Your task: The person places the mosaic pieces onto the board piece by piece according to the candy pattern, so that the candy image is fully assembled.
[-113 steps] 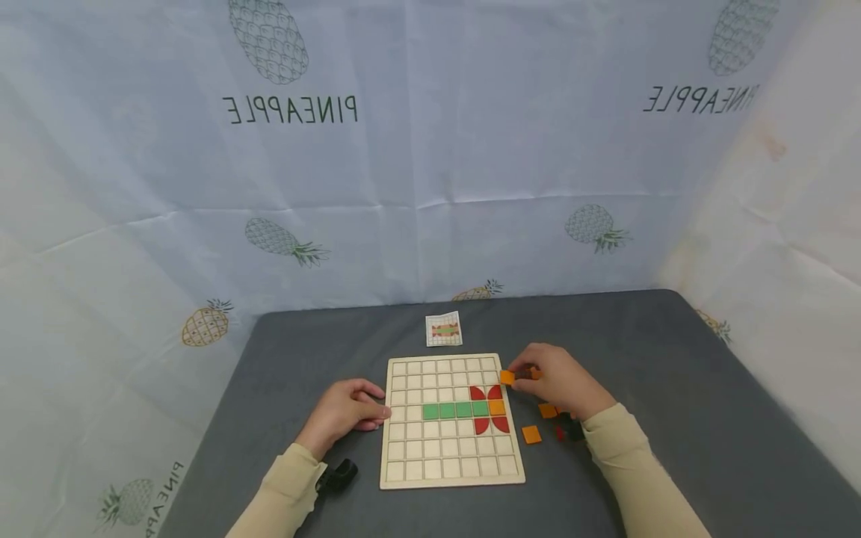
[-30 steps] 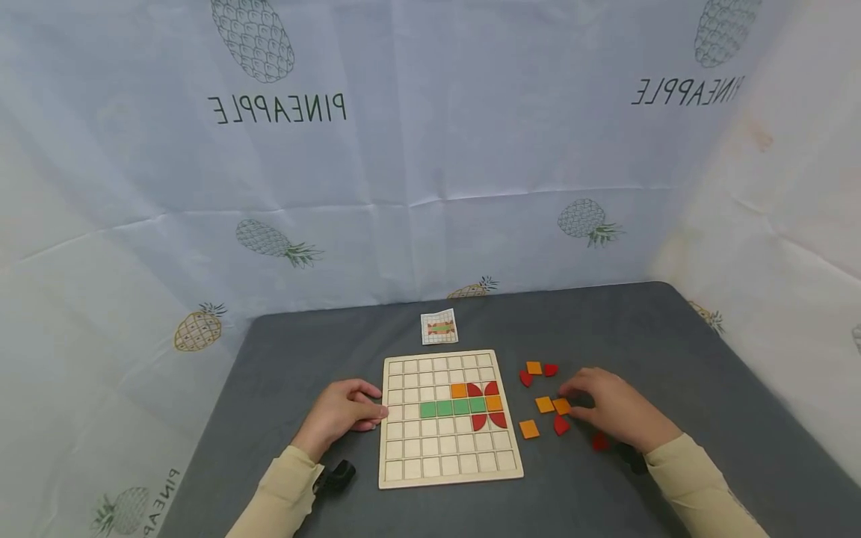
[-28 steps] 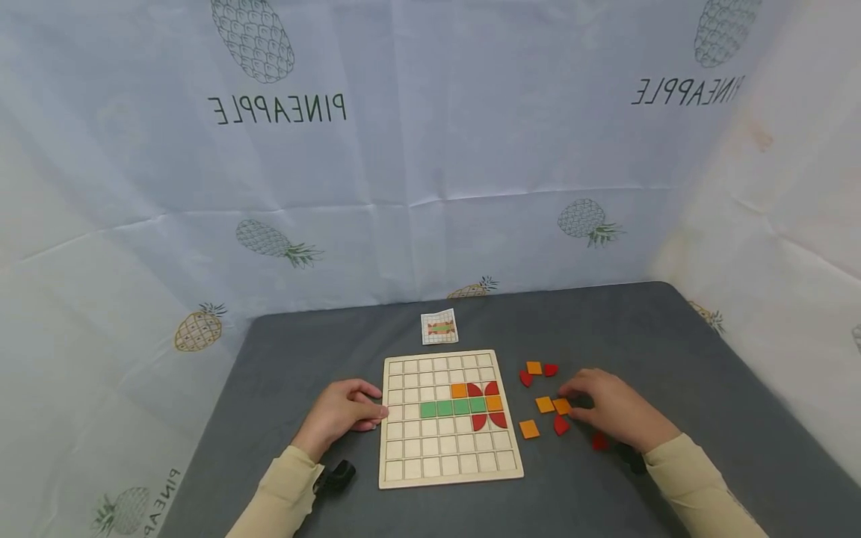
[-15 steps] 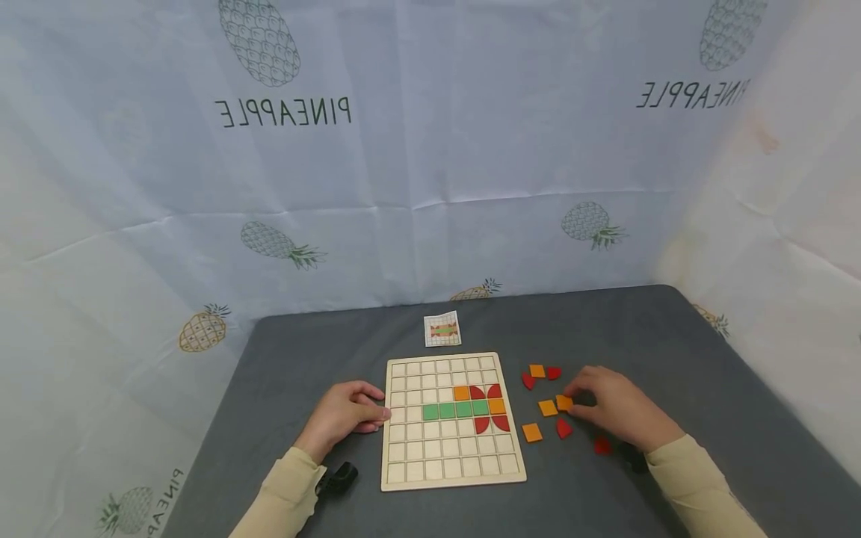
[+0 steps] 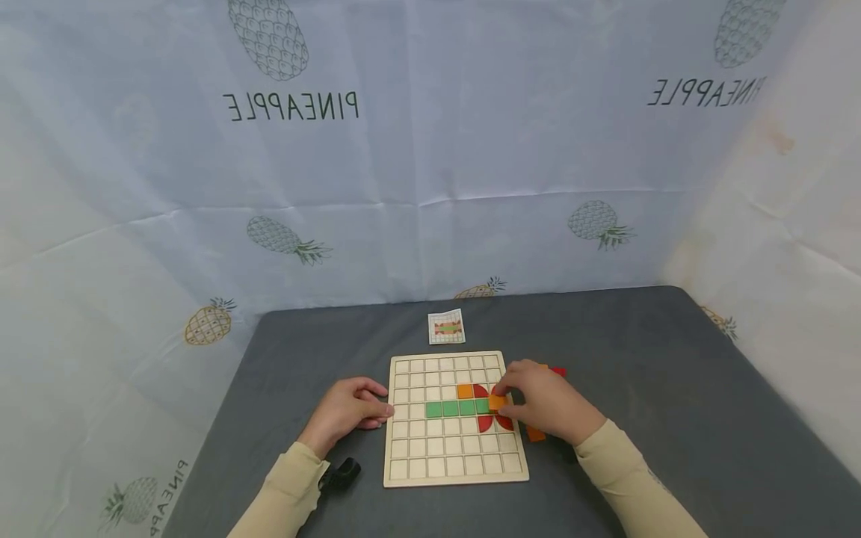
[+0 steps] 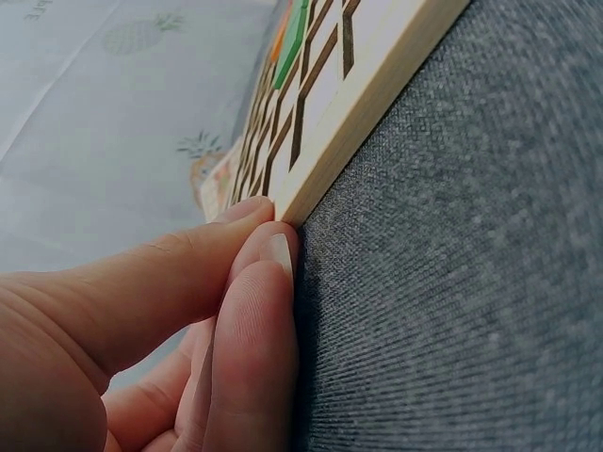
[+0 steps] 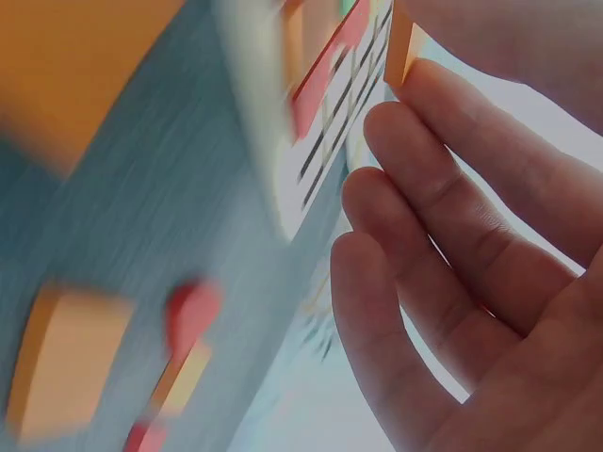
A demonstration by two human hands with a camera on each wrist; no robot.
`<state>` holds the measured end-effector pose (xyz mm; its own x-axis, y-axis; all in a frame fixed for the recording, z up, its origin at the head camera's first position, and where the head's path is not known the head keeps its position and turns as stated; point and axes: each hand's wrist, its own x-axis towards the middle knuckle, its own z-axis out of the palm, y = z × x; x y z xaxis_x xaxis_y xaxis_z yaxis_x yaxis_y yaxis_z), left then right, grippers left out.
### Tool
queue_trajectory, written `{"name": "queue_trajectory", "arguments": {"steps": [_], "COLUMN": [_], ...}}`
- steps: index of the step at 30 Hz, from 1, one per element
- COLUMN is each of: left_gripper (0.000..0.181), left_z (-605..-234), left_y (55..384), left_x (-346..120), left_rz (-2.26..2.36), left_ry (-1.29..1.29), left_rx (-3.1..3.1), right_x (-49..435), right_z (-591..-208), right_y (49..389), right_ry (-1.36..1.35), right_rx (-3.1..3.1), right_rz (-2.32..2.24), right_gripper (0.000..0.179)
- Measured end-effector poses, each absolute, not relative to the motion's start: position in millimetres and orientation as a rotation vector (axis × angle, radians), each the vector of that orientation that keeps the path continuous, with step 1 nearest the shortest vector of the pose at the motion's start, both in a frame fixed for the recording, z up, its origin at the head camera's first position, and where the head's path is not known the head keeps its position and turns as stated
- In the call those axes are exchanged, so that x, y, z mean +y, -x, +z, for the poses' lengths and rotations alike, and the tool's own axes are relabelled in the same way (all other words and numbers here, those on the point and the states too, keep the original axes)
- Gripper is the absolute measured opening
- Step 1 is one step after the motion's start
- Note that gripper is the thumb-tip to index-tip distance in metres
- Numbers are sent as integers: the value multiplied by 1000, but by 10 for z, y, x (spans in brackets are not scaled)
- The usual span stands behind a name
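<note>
The right hand (image 5: 548, 402) pinches an orange tile (image 5: 497, 403) between thumb and forefinger, over the right part of the board (image 5: 436, 468). The left hand (image 5: 344, 411) holds the board's left edge by thumb and forefinger. The tile is probably light, stiff and a little slippery; its opposite edges should give the surest hold.

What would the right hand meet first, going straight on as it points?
Probably the nearest green square on the board, beyond its pinched orange tile; height is unclear, so the hand might pass above.
</note>
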<state>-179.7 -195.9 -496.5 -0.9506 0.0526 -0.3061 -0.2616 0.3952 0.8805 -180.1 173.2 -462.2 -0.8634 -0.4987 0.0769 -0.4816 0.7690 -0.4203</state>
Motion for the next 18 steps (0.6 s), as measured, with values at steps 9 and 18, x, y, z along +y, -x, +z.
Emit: {"name": "queue_trajectory", "arguments": {"steps": [9,18], "left_gripper": [38,36], "left_z": [-4941,-4908], "left_y": [1807,1805], "left_x": [-1936,-1930], "left_rz": [1583,1582], "left_ry": [208,246], "left_rx": [2342,2342], "right_x": [1419,1316], "right_z": [-4658,-4708], "right_y": [1718,1690], "right_ry": [983,1018], "right_rx": [2878,2918], "right_rz": [-679,-596], "right_gripper": [16,16]}}
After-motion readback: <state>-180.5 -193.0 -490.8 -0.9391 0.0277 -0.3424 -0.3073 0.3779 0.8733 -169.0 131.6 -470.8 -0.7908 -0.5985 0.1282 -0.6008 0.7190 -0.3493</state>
